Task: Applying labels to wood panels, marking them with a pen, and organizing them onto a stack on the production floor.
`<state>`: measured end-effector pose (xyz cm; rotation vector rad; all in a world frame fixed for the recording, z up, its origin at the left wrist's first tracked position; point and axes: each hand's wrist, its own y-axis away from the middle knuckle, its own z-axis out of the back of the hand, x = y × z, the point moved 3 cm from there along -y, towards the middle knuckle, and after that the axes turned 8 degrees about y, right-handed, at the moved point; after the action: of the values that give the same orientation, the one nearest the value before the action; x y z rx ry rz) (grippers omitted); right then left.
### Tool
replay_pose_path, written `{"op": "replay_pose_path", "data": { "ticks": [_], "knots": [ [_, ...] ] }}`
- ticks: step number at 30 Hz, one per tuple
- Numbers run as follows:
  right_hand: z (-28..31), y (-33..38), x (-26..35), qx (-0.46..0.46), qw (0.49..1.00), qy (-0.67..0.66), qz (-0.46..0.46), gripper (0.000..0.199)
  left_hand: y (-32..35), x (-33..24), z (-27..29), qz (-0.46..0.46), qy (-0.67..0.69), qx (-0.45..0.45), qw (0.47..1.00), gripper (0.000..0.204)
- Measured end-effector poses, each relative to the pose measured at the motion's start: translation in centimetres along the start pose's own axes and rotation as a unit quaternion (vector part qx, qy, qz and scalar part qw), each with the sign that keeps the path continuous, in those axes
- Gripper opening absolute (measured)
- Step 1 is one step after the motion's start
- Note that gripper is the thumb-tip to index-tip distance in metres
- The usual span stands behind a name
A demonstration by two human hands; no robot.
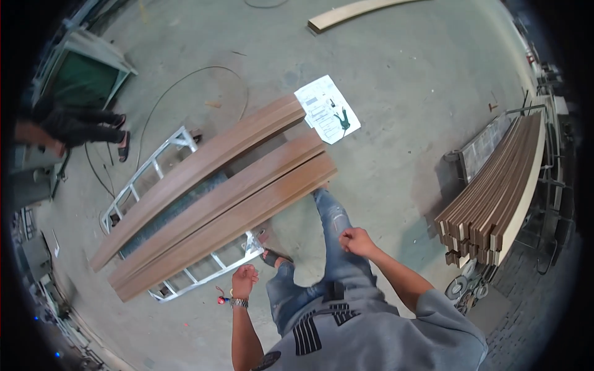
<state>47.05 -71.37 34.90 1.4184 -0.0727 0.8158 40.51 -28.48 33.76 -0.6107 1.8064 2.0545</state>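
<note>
My left hand [244, 281], with a metal watch at the wrist, hangs near the front of a silver metal frame [213, 266]. Its fingers are curled and nothing shows in them. Over my jeans, my right hand [357, 242] is closed in a loose fist, also with nothing visible in it. Neither hand touches the long brown wood-grain boards lying across the frame: a far board [210, 170], a middle board [229, 195] and a near board [241, 219]. A printed drawing sheet [317, 102] meets their right ends, with a dark green tool [344, 119] on it.
A stack of similar brown boards [495, 179] stands on a rack at the right. Another board [352, 13] lies on the floor at the far side. A cable [176, 80] loops across the floor. At the left, a person in dark trousers [93, 123] stands near a green-panelled box [83, 77].
</note>
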Motion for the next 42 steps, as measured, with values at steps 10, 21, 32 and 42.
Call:
{"op": "replay_pose_path", "data": {
  "ticks": [10, 21, 32, 42],
  "knots": [
    [7.3, -32.5, -8.9, -0.222, 0.954, -0.091, -0.180, 0.062, -28.4, -9.9, -26.0, -0.220, -0.411, 0.049, 0.883, 0.046],
    [6.2, -36.4, -9.6, -0.089, 0.766, -0.574, -0.275, 0.062, -35.5, -8.0, -33.3, -0.159, -0.603, 0.087, 0.777, 0.075],
    [4.6, -34.8, -8.9, -0.141, 0.755, -0.576, -0.282, 0.040, -35.3, -8.1, -31.0, -0.214, -0.572, 0.104, 0.785, 0.073],
    [-0.1, -32.5, -7.2, -0.172, 0.776, -0.548, -0.260, 0.020, -34.5, -7.1, -29.7, -0.247, -0.548, 0.103, 0.792, 0.075]
  ]
}}
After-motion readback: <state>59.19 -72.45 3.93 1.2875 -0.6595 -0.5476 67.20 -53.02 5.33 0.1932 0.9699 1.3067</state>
